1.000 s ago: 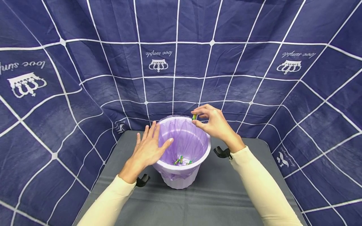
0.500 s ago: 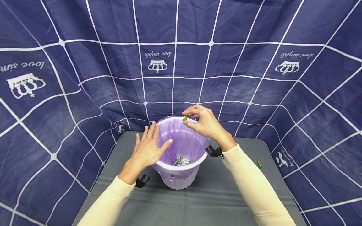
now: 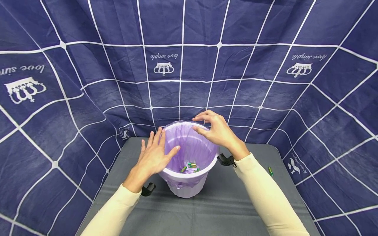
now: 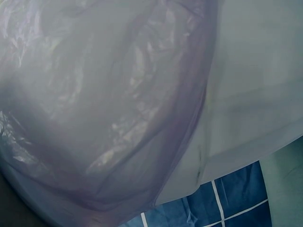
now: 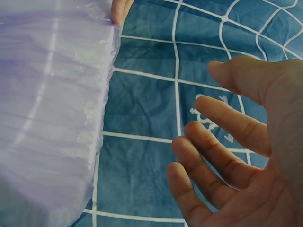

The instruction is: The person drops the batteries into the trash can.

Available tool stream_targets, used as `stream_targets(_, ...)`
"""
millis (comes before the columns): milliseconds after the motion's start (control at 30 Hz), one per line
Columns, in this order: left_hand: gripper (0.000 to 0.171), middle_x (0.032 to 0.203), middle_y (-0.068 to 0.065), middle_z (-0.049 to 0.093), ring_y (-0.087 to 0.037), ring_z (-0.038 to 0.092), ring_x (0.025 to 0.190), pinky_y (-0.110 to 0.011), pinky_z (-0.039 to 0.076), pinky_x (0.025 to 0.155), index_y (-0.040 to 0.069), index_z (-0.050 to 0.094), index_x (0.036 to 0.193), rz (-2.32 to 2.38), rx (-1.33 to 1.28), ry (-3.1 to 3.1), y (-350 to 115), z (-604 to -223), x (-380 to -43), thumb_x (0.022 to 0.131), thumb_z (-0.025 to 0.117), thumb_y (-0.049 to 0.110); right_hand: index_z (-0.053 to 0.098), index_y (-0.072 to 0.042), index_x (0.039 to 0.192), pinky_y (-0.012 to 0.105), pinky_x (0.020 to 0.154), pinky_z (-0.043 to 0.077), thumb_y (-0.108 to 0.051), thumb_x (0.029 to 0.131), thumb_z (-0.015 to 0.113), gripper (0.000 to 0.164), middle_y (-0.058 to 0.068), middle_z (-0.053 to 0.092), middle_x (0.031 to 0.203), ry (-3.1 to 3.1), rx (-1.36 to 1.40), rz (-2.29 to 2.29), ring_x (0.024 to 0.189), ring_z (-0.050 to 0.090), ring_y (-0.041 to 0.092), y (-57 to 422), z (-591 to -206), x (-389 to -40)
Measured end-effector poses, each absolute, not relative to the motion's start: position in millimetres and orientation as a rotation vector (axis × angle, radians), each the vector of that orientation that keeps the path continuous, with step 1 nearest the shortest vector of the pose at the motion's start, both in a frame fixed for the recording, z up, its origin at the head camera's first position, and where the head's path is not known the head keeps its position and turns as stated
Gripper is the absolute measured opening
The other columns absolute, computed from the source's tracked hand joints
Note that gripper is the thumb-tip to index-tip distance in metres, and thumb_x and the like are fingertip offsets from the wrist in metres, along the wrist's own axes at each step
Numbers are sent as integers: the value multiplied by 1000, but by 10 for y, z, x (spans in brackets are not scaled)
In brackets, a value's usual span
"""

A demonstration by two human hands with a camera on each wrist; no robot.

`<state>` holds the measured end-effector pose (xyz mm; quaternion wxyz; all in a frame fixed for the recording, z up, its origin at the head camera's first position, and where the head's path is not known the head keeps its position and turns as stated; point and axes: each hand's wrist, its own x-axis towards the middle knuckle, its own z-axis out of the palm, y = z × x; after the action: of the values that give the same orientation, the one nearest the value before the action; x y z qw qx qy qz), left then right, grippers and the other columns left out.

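1. Resting at the left edge of the white bin [image 3: 186, 191], the left hand [image 3: 154, 155] had its fingers straight and spread, with the thumb reaching across the rim [image 3: 189, 175]; its grip was wrapped round nothing, and that flat lay suggested steadying the bin rather than lifting it.

2. Above the far side of the bin, toward its right, the right hand [image 3: 218, 130] hung with thumb and fingertips parted; its grip was empty, as the right wrist view also showed; the place seemed suited to letting small things fall cleanly past the rim.

3. Inside, at the bottom, lay a loose group of what looked like small green-and-gold batteries [image 3: 192, 165]; they pointed various ways, as though dropped rather than arranged; they lay too close together for a sure count.

4. One similar lone battery [image 3: 270, 171] lay on the grey surface [image 3: 236, 209], well apart from the bin and just beyond the right forearm; that side presumably kept it handy for the right hand.

5. A purple liner [image 3: 200, 144] covered the inner wall and folded outward over the rim, probably so that it would not slip down; its crinkled film filled much of the left wrist view, where no fingers could be made out.

6. Navy gridded cloth [image 3: 200, 91] hung behind, likely as a screen.
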<state>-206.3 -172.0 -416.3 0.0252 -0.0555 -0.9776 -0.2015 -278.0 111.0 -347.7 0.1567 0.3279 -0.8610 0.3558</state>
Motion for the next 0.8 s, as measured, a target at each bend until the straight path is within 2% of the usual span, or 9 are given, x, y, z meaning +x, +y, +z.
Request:
stream_targets(167,111,199,-13,5,-47,1,185,-83,2,143,7,18,187,-626,-167,-3021,-1718,-4161,-2057,112,49,81,87,-10,134,52,113,65,-24,104,90,32,8,82,135,-2470,912,1020,133,78,31,1199,-3523,-2775)
stream_targets(333,110,199,-13,6,-48,3,185,-83,2,143,7,19,187,-622,-170,-3018,-1716,-4163,-2066,112,50,81,87,-8,132,56,113,66,-21,104,90,30,9,83,133,-2452,890,1041,129,80,32,1302,-3570,-2772)
stream_targets(800,109,199,-14,8,-49,6,184,-84,3,142,7,19,187,-626,-173,-3008,-1707,-4161,-2058,112,49,81,88,-13,131,57,107,67,-19,105,89,27,7,84,133,-2447,800,1048,128,79,32,1670,-3726,-2748)
